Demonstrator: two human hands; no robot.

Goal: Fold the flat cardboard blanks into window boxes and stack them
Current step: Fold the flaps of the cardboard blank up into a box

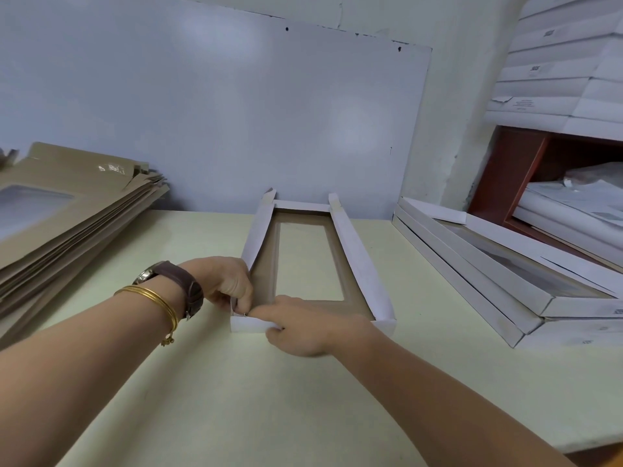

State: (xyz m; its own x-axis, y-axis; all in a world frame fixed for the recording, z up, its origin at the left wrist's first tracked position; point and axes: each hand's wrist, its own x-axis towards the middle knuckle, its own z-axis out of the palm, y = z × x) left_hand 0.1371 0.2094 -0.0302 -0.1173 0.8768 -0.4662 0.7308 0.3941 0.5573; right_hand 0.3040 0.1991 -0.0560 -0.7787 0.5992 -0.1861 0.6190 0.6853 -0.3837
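Far left on the pale green tabletop (202, 382) sits our slanted pile of flat brown cardboard blanks (67, 210). They're matte kraft, with a glossy film window showing in the top one.

Next over is our left hand (226, 284), brown-strapped watch (175, 281) and gold bangles (151, 298) on the wrist. Its fingers are curled tight, pinching the near-left corner of the half-folded white-and-brown window box (357, 261).

That box lies in the middle of the table, window face down, white outside and kraft inside. Both long walls and the far end wall are up.

Our right hand (303, 326) is wrapped over the near end wall. The index finger stretches along the top edge towards that same corner, and the other fingers curl round the wall.

So the step in hand looks like locking the near-left corner. Honestly, the hands cover the joint, so we can't tell whether the tab is in or not.

Tip for doing it well: hold the end wall square upright with the right hand and feed the tab in straight with the left. Crease along the score rather than crushing the thin board, which we reckon dents easily.

Over on the right, the stack of finished white window boxes (472, 274) lies in a stepped heap. That's where this one should go.
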